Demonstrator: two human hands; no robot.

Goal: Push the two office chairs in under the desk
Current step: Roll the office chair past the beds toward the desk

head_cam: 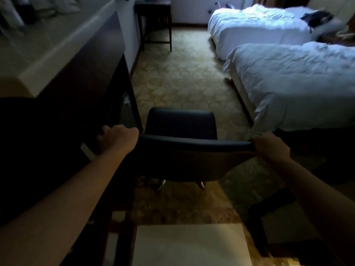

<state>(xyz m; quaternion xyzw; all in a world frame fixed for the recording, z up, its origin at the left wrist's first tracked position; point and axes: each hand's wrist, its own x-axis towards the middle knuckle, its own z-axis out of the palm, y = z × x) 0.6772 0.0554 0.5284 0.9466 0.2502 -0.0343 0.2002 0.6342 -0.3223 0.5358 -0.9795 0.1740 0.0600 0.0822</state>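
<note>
A dark office chair (182,123) stands on the carpet in front of me, seat facing away, its metal legs showing below. My left hand (117,138) is closed on the left end of its backrest top. My right hand (270,146) is closed on the right end. The dark desk (92,77) with a pale top runs along the left wall; its near corner leg stands just left of the chair. A second dark shape at the lower right (269,206) may be another chair; it is too dim to tell.
Two beds with white duvets (288,83) fill the right side, the nearer one close to the chair. A dark wooden stand (155,22) is at the far end of the carpet aisle. A pale rectangular surface (190,244) lies at the bottom centre.
</note>
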